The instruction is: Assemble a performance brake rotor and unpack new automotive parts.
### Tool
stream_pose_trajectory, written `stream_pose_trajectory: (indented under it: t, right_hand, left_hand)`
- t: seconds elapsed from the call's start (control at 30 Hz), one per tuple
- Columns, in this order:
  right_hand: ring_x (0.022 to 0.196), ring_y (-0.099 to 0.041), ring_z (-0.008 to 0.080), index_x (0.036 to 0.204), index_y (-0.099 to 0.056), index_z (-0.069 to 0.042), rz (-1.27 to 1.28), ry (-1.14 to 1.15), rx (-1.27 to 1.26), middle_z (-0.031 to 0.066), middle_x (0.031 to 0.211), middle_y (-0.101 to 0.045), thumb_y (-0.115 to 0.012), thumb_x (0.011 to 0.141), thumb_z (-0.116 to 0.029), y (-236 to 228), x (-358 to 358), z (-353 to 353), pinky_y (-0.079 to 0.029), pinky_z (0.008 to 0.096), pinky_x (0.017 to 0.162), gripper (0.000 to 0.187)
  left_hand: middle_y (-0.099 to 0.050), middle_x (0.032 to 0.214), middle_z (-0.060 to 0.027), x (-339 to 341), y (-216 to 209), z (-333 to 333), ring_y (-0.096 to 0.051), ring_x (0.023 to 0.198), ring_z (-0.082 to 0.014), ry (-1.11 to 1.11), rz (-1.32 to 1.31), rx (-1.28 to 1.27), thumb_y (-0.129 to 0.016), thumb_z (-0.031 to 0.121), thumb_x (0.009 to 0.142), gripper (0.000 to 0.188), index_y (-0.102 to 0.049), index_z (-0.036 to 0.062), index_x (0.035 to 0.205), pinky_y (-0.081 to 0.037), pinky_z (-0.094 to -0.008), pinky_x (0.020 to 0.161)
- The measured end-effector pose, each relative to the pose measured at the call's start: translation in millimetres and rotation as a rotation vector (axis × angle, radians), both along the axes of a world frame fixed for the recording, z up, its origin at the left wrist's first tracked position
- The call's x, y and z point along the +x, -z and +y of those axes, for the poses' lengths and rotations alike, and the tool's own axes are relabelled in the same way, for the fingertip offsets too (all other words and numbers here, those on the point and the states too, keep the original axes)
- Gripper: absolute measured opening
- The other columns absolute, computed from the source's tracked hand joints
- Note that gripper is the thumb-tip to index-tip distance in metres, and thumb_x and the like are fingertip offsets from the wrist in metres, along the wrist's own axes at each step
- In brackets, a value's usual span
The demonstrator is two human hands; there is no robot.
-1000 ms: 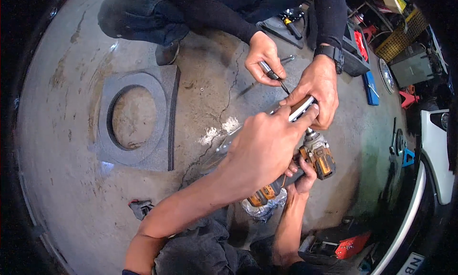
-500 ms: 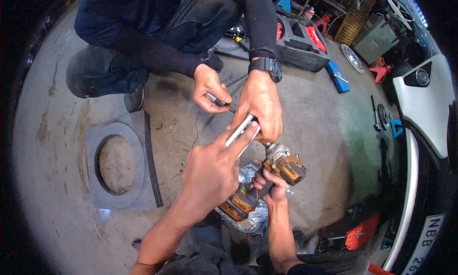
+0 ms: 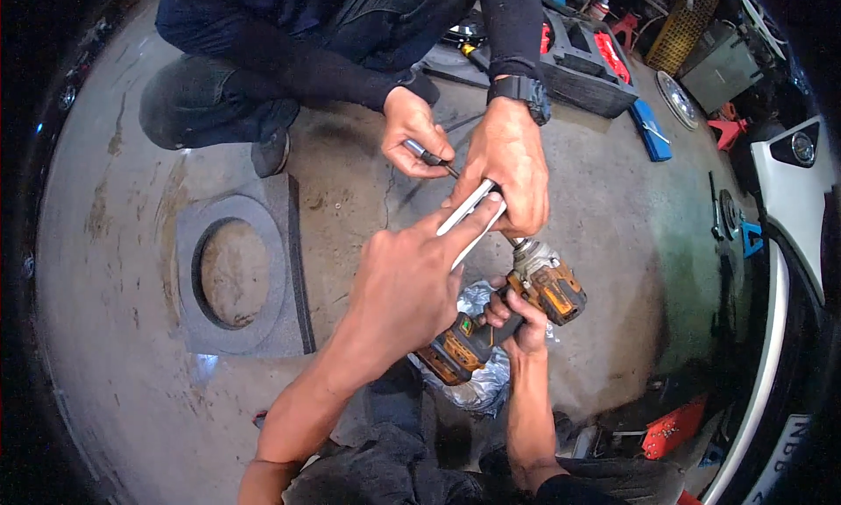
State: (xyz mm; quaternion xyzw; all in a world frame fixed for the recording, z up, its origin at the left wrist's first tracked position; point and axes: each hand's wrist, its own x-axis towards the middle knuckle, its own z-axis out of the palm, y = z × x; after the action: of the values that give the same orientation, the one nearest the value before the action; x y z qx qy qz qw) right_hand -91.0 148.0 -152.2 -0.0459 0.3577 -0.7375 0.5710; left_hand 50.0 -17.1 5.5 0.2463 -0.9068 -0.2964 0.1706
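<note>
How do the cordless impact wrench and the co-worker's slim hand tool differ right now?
Size: the cordless impact wrench is bulky; the slim hand tool is thin.
Colour: the wrench is orange and black with a grey metal nose; the hand tool looks dark grey.
Holder: the person's right hand grips the wrench; the co-worker's right hand holds the hand tool.
Shared: both are hand-held.

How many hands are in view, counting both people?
4: the person's left hand on a white-edged piece, right hand gripping the power tool; the co-worker's hand holding a slim tool, and their other hand, below a watch. No others show.
</note>
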Motion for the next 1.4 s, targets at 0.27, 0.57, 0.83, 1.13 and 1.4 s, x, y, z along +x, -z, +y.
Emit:
stream_pose_trajectory:
  t: [0.27,0.57,0.83,1.13,1.4]
  right_hand:
    - [0.058,-0.046,0.0131,0.098,-0.056,-0.004,0.038,0.006,0.062,-0.0005,0.064,-0.043,-0.063,0.086,-0.024,3,-1,-1,-0.049,0.0365,0.066,0.024]
    - [0.061,-0.041,0.0101,0.110,-0.055,0.000,-0.034,0.025,-0.065,-0.0008,0.068,-0.043,-0.063,0.087,-0.015,11,1,0,-0.042,0.0299,0.062,0.028]
    - [0.065,-0.043,0.0102,0.110,-0.054,-0.001,0.088,0.009,0.008,0.0002,0.072,-0.046,-0.063,0.087,-0.008,12,-3,-1,-0.040,0.0275,0.061,0.025]
    - [0.064,-0.042,0.0099,0.111,-0.054,0.003,0.105,0.017,-0.041,-0.0003,0.072,-0.045,-0.063,0.088,-0.009,10,-9,-2,-0.038,0.0264,0.060,0.028]
    - [0.065,-0.045,0.0104,0.103,-0.054,-0.003,-0.041,0.053,-0.080,0.0014,0.074,-0.048,-0.063,0.087,-0.012,18,-4,-2,-0.041,0.0266,0.057,0.021]
  left_hand:
    - [-0.062,0.122,-0.0169,-1,2,-2,-0.065,0.088,-0.0358,0.010,0.037,-0.049,-0.065,0.001,0.072,0.069,-0.050,0.0151,0.138,-0.053,-0.0437,0.070]
    - [-0.065,0.115,-0.0188,0,5,-4,-0.064,0.092,-0.0377,0.010,0.112,-0.010,-0.066,0.000,0.071,0.069,-0.052,0.0148,0.137,-0.052,-0.0447,0.076]
    - [-0.059,0.125,-0.0195,-1,1,-4,-0.066,0.088,-0.0370,0.038,0.069,-0.053,-0.065,-0.001,0.069,0.070,-0.051,0.0109,0.136,-0.054,-0.0440,0.072]
    - [-0.065,0.116,-0.0155,-4,-1,1,-0.063,0.096,-0.0367,-0.035,0.036,0.010,-0.067,-0.001,0.074,0.064,-0.055,0.0160,0.135,-0.051,-0.0429,0.079]
    - [-0.065,0.111,-0.0186,-3,1,1,-0.065,0.083,-0.0402,-0.008,0.031,-0.050,-0.064,-0.005,0.066,0.070,-0.056,0.0134,0.133,-0.053,-0.0461,0.072]
